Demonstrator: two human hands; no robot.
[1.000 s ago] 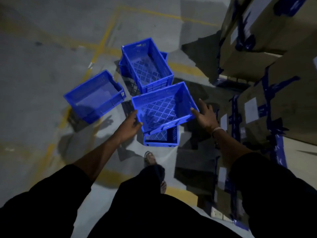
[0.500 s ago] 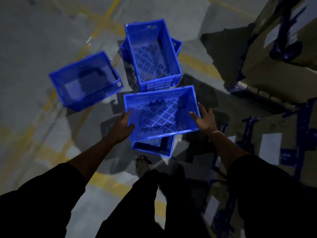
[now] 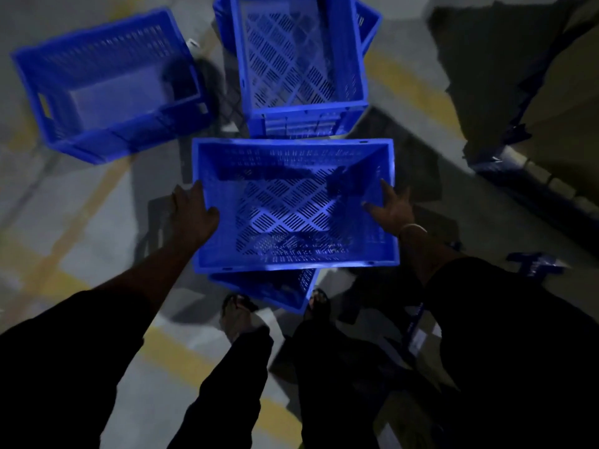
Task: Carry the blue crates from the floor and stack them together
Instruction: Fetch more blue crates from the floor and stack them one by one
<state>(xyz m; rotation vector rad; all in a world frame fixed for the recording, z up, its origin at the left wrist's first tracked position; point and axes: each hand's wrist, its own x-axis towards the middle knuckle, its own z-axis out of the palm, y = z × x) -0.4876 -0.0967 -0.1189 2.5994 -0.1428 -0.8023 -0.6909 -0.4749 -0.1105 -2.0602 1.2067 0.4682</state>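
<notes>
An empty blue slotted crate (image 3: 293, 205) lies level in the middle of the view, above a second blue crate (image 3: 269, 288) of which only the near edge shows. My left hand (image 3: 193, 213) grips its left rim, thumb inside. My right hand (image 3: 390, 207) holds the right wall, fingers spread. Beyond it a stack of blue crates (image 3: 299, 59) stands on the floor. A single blue crate (image 3: 110, 85) sits at the far left.
Taped cardboard boxes (image 3: 557, 102) rise along the right side, close to the crates. Yellow lines (image 3: 81, 218) cross the grey concrete floor. My two sandalled feet (image 3: 238, 314) stand just behind the lower crate.
The held crate has levelled out and come down squarely over the lower crate. The view has dropped closer to the floor, and both feet now stand side by side.
</notes>
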